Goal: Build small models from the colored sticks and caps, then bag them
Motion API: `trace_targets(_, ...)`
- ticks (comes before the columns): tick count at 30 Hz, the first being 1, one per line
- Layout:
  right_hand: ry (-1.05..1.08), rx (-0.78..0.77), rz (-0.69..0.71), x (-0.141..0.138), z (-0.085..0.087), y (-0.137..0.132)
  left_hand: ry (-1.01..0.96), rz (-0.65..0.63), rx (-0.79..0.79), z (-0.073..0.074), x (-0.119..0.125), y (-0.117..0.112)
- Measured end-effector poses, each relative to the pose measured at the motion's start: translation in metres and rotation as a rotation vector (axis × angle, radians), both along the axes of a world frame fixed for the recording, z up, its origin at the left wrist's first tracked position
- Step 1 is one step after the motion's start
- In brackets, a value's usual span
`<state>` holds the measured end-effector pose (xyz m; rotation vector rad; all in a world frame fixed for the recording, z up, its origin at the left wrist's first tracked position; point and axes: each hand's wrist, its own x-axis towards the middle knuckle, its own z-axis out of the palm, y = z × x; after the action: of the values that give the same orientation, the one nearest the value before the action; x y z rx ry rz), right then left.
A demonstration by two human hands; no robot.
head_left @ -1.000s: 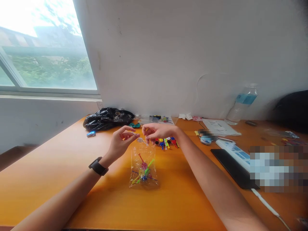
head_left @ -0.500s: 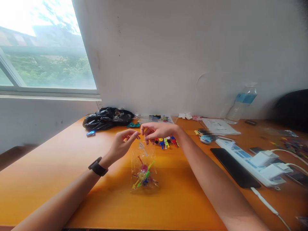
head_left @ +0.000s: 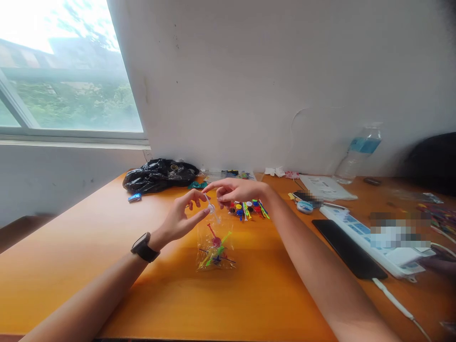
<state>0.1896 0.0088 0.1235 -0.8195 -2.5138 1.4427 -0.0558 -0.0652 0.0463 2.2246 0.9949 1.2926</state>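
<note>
My left hand, a watch at its wrist, has thumb and fingers around a small white plastic piece with a thin stem and a rounded part. From the other side comes my right hand, its index finger stretched to the top of that white piece and the other fingers curled loosely. Just below both hands a clear plastic bag rests on the table, holding several coloured plastic pieces in pink, green, yellow and blue. More small coloured plastic pieces lie behind my right hand, partly hidden by it.
A black plastic bag and a small blue packet lie at the back left of the wooden table. On the right are a black phone, a white power strip with cables, and a leaning water bottle.
My right index finger has straightened toward the white piece, and my left fingers have spread wider around it. The clear bag shows slightly farther from me.
</note>
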Motion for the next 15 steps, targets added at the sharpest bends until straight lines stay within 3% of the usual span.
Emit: trace_targets(15,0.046,0.017,-0.047,0.003,0.004,0.000,0.116,-0.037,0.145,-0.009,0.004,0.010)
